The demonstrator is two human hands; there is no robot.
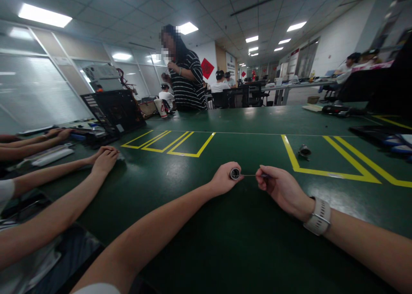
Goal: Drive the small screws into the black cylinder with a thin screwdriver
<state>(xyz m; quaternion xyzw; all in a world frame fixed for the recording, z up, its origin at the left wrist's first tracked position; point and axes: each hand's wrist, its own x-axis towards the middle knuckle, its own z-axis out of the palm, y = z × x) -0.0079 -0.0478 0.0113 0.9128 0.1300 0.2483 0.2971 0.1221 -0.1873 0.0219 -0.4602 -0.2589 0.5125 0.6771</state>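
Observation:
My left hand (224, 180) is closed around a small round metal-rimmed cylinder (234, 173), its hollow end facing me. Between the thumb and fingers of my right hand (280, 184) is a thin rod-like tool (249, 175); its slender shaft reaches left to the cylinder's rim. Whether the tip goes inside or only touches, I cannot tell. The tool's dark end is mostly covered by my fingers. Beyond my right hand, a small metal part with a round cup-like top (304, 151) lies on the green table (199, 225), inside a yellow tape outline.
Yellow tape (183, 154) marks boxes on the table. At left are a co-worker's clasped hands (104, 159) and an opened black computer case (112, 111). A dark power tool (336, 110) lies at the far right. A person in a striped shirt (189, 83) stands across the table.

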